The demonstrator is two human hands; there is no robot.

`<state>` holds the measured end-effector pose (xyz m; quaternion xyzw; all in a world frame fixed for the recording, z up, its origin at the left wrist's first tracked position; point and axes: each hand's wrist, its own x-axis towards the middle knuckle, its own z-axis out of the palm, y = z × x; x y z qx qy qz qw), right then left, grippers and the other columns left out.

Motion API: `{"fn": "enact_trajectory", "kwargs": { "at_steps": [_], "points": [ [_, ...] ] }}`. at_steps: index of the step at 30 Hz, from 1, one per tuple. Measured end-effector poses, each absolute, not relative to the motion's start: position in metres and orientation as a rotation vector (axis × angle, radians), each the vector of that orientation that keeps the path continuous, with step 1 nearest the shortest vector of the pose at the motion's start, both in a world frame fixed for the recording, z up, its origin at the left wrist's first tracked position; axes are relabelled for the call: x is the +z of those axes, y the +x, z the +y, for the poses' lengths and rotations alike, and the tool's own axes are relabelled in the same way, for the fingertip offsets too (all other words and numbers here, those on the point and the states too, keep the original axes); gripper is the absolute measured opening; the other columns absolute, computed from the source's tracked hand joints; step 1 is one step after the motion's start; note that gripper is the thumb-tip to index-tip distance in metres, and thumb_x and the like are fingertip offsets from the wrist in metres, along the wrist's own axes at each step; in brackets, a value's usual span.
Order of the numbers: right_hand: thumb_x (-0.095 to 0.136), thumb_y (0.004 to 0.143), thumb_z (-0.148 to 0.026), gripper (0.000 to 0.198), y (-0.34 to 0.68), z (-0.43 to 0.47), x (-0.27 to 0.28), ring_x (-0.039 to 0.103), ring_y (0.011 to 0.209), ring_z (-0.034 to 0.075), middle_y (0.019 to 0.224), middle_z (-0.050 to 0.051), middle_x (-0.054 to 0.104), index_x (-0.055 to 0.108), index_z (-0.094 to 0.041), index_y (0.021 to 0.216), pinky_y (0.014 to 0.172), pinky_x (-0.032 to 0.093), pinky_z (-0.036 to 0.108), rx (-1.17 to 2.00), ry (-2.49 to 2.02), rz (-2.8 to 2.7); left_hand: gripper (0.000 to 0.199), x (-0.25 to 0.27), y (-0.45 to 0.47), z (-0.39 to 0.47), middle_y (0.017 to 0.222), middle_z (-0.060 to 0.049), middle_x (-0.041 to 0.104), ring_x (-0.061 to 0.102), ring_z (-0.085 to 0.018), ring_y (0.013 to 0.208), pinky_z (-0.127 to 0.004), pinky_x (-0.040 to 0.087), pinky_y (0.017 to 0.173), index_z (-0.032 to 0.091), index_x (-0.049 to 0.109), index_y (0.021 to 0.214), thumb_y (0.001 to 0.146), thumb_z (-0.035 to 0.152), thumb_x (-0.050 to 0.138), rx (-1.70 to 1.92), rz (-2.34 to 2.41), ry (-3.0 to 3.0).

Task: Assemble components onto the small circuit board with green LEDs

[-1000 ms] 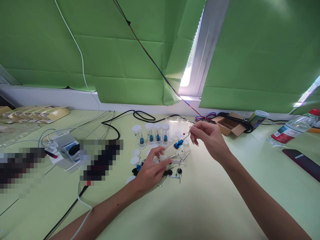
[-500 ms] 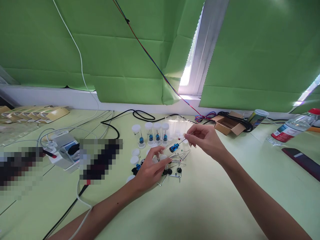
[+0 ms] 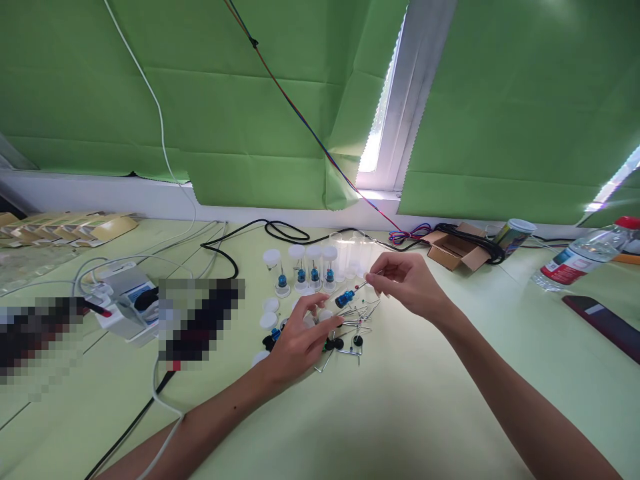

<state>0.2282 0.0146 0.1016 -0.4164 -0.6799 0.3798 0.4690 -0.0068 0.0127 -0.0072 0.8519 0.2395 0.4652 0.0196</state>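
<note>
My right hand [image 3: 403,283] pinches the thin metal shaft of a small tool with a blue and black end [image 3: 345,299], which points down and left. My left hand [image 3: 303,340] curves its thumb and fingers round a clear, whitish container [image 3: 311,320], largely hidden by the hand. The blue end hangs just above and to the right of the left fingertips. Below lie bent metal rods [image 3: 357,320] and a round black knob [image 3: 358,341]. Clear tubes with white caps [image 3: 314,267] stand behind, several with blue-ended tools inside.
White round lids [image 3: 269,321] lie left of my left hand. An open cardboard box [image 3: 457,250] with black cable, a can [image 3: 514,237], a water bottle [image 3: 583,257] and a dark phone [image 3: 603,327] are on the right. A white device [image 3: 125,303] and cables occupy the left.
My right hand has shifted slightly left and down, bringing the blue end nearer to the left fingers. The left hand stays where it was.
</note>
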Motion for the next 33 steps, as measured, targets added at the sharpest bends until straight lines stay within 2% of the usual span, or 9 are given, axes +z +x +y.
{"fn": "enact_trajectory", "kwargs": {
  "at_steps": [14, 26, 33],
  "points": [
    [0.075, 0.077, -0.041, 0.027, 0.2241, 0.0146, 0.0973, 0.056, 0.055, 0.012, 0.061, -0.001, 0.060, 0.063, -0.017, 0.069, 0.056, 0.050, 0.027, 0.927, -1.004, -1.706, 0.047, -0.0085, -0.0068, 0.0119, 0.130, -0.012, 0.047, 0.055, -0.023, 0.111, -0.038, 0.053, 0.083, 0.028, 0.064, 0.116, 0.084, -0.004, 0.053, 1.454, 0.733, 2.630],
    [0.078, 0.075, -0.035, 0.027, 0.2211, 0.0154, 0.0932, 0.056, 0.053, 0.011, 0.059, -0.002, 0.060, 0.060, -0.017, 0.067, 0.054, 0.048, 0.026, 0.916, -0.982, -1.643, 0.046, -0.0054, -0.0061, 0.0098, 0.132, -0.013, 0.044, 0.052, -0.024, 0.116, -0.038, 0.053, 0.085, 0.026, 0.064, 0.115, 0.083, -0.006, 0.052, 1.453, 0.674, 2.632],
    [0.076, 0.078, -0.034, 0.022, 0.2242, 0.0174, 0.0921, 0.058, 0.056, 0.011, 0.062, -0.001, 0.062, 0.063, -0.017, 0.072, 0.055, 0.048, 0.025, 0.961, -0.945, -1.677, 0.047, -0.0047, -0.0059, 0.0108, 0.131, -0.013, 0.045, 0.053, -0.024, 0.114, -0.038, 0.053, 0.085, 0.025, 0.065, 0.115, 0.082, -0.007, 0.054, 1.513, 0.673, 2.606]
  ]
}}
